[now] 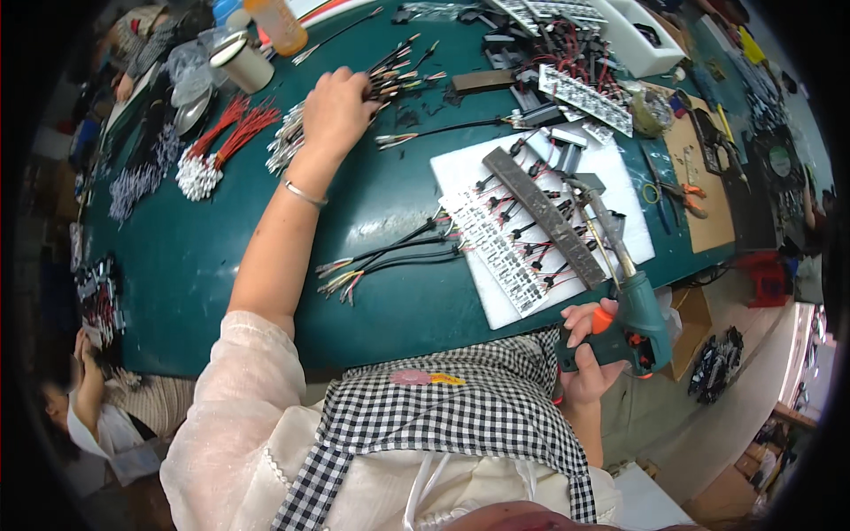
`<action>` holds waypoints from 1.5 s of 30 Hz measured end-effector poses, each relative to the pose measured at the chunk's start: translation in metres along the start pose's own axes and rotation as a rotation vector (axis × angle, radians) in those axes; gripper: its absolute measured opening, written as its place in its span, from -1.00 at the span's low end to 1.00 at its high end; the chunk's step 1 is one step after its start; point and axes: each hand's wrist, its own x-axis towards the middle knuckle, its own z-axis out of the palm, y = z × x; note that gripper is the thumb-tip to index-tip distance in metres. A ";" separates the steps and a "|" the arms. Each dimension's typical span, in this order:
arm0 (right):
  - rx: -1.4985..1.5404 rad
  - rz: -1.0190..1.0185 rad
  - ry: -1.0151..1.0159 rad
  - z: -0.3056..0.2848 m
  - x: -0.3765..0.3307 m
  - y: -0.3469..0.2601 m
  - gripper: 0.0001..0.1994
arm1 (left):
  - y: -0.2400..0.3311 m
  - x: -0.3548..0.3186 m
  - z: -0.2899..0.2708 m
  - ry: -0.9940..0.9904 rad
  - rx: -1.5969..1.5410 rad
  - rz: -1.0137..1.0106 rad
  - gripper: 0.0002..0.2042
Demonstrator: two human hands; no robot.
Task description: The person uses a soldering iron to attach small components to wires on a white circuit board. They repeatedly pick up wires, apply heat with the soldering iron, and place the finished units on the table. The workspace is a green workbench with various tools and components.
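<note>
We look down from head height onto a dark green worktable (221,257) crowded with wiring parts. Our left hand (336,106) reaches far across the table, palm down, its fingers curled together onto a bundle of black wire leads (403,75) with coloured tips, lying near the far edge; a thin silver bracelet (305,193) circles that wrist. Just left of the hand sits a pile of pale, white-tipped wires (285,142), and further left a bunch of red wires (232,128) with white connectors.

Our right hand (586,354) is low at the near edge of the table, fingers clamped around the handle of a green power screwdriver (633,310) with an orange trigger; its metal shaft points up and away over a white sheet (496,305). On that sheet rest a long grey metal bar (542,217), rows of small black connectors with red leads, and a white printed strip (496,248). Another set of black cables (390,257) lies on the green surface between our arms, just left of the sheet.

A checked black-and-white apron (460,416) covers our front. At far left another person's arm (88,389) shows
</note>
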 end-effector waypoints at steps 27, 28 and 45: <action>-0.268 -0.003 0.219 0.046 0.063 -0.066 -0.47 | 0.093 -0.033 -0.128 -0.676 -1.943 -0.240 -0.78; -0.234 0.031 0.210 0.046 0.064 -0.062 -0.47 | 0.104 -0.039 -0.124 -0.737 -1.937 -0.264 -0.77; -0.072 0.087 0.113 0.056 0.061 -0.031 -0.45 | 0.150 -0.077 -0.115 -1.076 -1.786 -0.282 -0.76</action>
